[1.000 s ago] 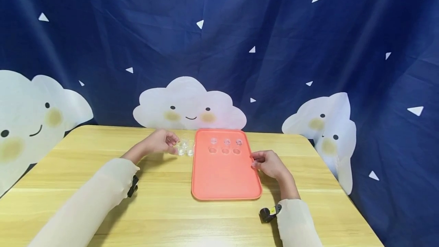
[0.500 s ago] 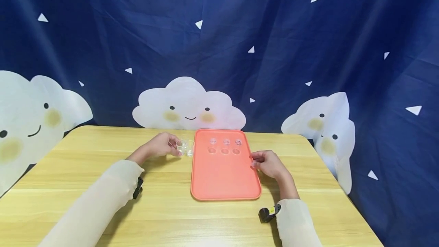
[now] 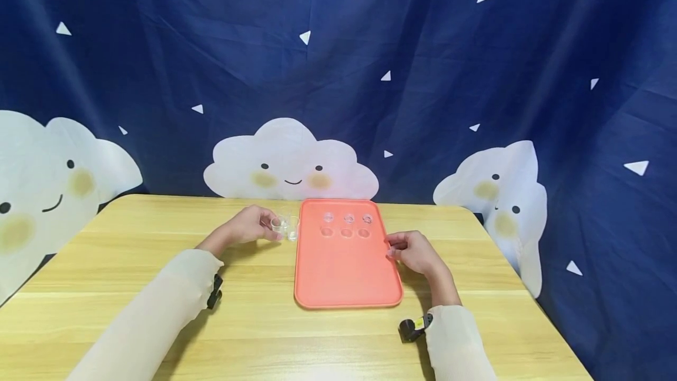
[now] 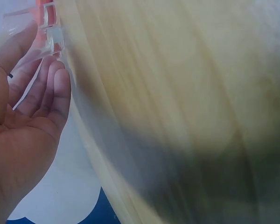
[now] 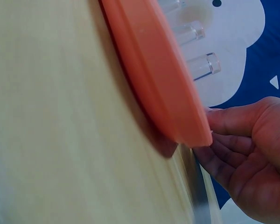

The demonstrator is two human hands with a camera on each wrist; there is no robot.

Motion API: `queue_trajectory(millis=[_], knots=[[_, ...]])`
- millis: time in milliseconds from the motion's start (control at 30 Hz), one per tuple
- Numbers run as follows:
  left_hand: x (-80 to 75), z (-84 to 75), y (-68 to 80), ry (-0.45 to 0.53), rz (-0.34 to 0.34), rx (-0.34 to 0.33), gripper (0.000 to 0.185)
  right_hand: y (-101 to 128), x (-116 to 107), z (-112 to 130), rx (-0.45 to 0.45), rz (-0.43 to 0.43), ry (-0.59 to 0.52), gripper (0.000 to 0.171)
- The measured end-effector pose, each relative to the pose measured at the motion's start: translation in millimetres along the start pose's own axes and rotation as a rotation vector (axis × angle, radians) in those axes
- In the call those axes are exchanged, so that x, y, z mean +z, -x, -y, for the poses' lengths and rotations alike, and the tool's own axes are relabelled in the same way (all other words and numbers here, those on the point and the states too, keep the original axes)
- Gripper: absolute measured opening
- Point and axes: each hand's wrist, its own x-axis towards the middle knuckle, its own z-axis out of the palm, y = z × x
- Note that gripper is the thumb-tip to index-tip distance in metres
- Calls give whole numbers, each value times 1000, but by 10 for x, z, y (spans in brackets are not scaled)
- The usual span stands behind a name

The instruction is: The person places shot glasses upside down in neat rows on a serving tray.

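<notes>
My left hand (image 3: 250, 225) grips a small clear cup (image 3: 277, 224) between thumb and fingers, left of the coral tray (image 3: 349, 275). In the left wrist view, the thumb lies along one side of this cup (image 4: 46, 43) and the fingers along the other. Right beside it stands another clear cup (image 3: 293, 229), with a further one (image 3: 285, 214) partly hidden behind. My right hand (image 3: 415, 251) pinches the tray's right rim, thumb above and fingers below in the right wrist view. Three clear cups, among them a middle one (image 3: 348, 226), stand upside down in a row toward the tray's far end.
A light wooden table (image 3: 254, 322) carries everything. Behind its far edge hangs a dark blue curtain (image 3: 338, 93) printed with white clouds and triangles. Black wrist cameras, such as the right one (image 3: 414, 329), sit at both sleeves.
My left hand has moved slightly right and closed on the left cup; earlier its fingers were beside it. The right hand has stayed at the tray rim.
</notes>
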Motion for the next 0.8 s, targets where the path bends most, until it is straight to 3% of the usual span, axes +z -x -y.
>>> queue_trajectory(millis=[333,633,800], knots=[[-86,-26,62,16,14,4,32,11,-1,-1,13,-4,-9,32],[-306,-84,91,-34,-38,68,33,9,-3,14,-4,-6,-4,32],[-375,-116,75,4,-68,87,29,18,0,13,2,-10,1,32]])
